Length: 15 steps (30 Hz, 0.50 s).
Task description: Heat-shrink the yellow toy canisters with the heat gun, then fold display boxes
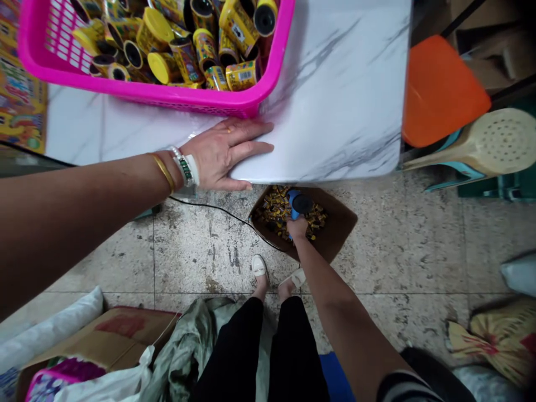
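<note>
Left forearm (pixel 104 192) up close; my L hand (pixel 224 151) lies spread, empty, on tabletop (pixel 343 117).
My R hand (pixel 297 227) grips blue tool (pixel 295 206) over box (pixel 340 215); prob. aiming step, next needs steady wrist.

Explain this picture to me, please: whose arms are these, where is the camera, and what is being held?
There is no machine here: these are a person's own bare arms. The single picture comes from a camera worn on their head, looking forward and down, so even their legs and shoes show.

The left hand lies open on the near edge of a white, marble-patterned table. Just beyond it stands a pink basket of yellow printed tubs.

The right hand reaches down and grips a blue tool with a dark round end, over a cardboard box of small yellowish pieces on the floor. I cannot tell exactly what the tool is.
</note>
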Motion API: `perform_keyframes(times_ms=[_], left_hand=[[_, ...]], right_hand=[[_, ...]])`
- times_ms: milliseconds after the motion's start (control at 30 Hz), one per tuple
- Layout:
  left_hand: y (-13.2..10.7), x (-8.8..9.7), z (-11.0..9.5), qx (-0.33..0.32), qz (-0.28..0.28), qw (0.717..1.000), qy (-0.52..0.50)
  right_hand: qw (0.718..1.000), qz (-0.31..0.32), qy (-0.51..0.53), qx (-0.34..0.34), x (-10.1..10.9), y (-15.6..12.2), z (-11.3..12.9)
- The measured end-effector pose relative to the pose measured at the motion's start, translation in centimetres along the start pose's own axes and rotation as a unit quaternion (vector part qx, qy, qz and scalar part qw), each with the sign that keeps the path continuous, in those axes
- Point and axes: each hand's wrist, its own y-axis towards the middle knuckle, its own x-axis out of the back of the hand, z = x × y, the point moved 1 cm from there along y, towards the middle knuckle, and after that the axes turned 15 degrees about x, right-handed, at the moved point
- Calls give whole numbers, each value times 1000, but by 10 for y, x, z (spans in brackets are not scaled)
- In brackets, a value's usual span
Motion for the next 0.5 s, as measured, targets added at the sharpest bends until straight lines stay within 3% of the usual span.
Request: perform_keyframes(times_ms=[100,233,333,500], left_hand=[[-3,-2,-3,-1,0,1000,23],[-6,-6,-6,-7,-37,999,34],[-7,-6,-6,2,-30,999,23],[-6,-2,-6,24,-15,1000,-6]], right_hand=[[1000,7,-22,-5,9,-10,-10],[998,6,-51,-21,38,-43,-38],[997,13,-78,-21,57,-59,-55],[991,66,-108,39,64,-43,-50]])
